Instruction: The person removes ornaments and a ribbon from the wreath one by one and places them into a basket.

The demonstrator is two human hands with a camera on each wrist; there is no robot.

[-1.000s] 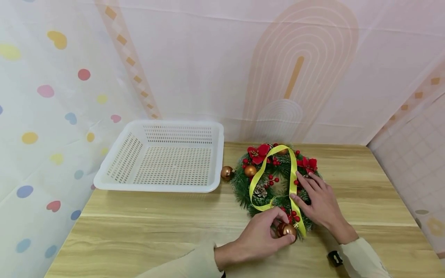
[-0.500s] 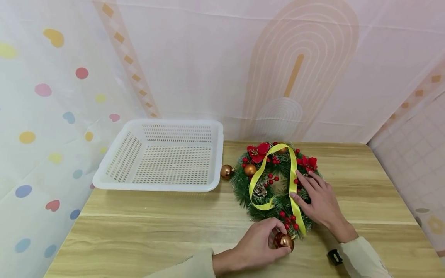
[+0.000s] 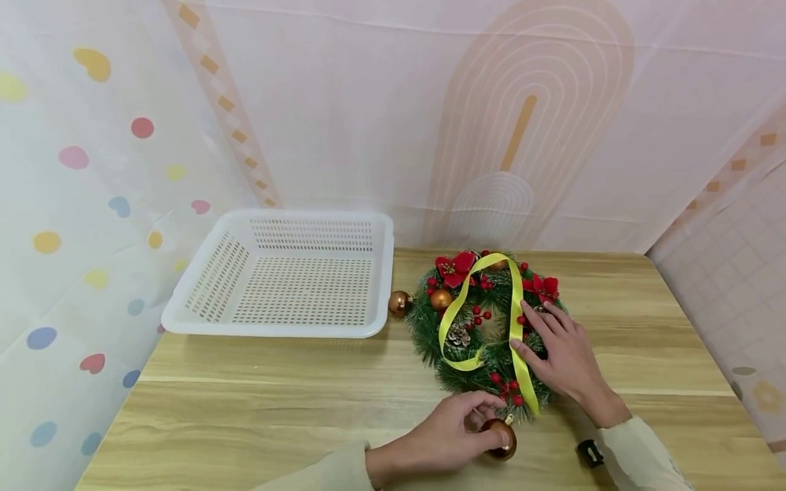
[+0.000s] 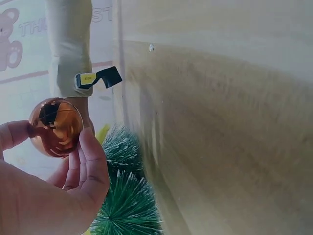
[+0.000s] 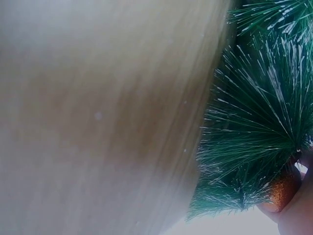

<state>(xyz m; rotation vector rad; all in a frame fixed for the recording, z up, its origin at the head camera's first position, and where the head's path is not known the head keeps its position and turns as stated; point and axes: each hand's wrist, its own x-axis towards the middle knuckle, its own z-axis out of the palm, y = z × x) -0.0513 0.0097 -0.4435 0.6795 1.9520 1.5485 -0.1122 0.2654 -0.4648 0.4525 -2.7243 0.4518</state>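
A green Christmas wreath (image 3: 424, 327) lies on the table, decorated with red flowers, red berries, pine cones and copper-coloured baubles. A yellow ribbon (image 3: 518, 314) loops across it. Just off the wreath's near edge, my left hand (image 3: 445, 436) pinches a shiny copper bauble (image 3: 506, 443) with a gold cap. In the left wrist view, thumb and fingers grip the same bauble (image 4: 56, 128) from opposite sides. My right hand (image 3: 565, 358) rests on the wreath's right side, fingers extended over ribbon and needles. The right wrist view catches mostly needles (image 5: 259, 117), with a little of the hand.
A white perforated plastic basket (image 3: 307, 293) stands at the back left of the wooden table (image 3: 276, 395). Between it and the wreath sits another copper bauble (image 3: 400, 303). A patterned curtain (image 3: 344, 123) hangs behind the table.
My left hand has drawn the copper bauble toward me and slightly left, off the wreath's near edge, uncovering red berries there. The right hand has stayed in place.
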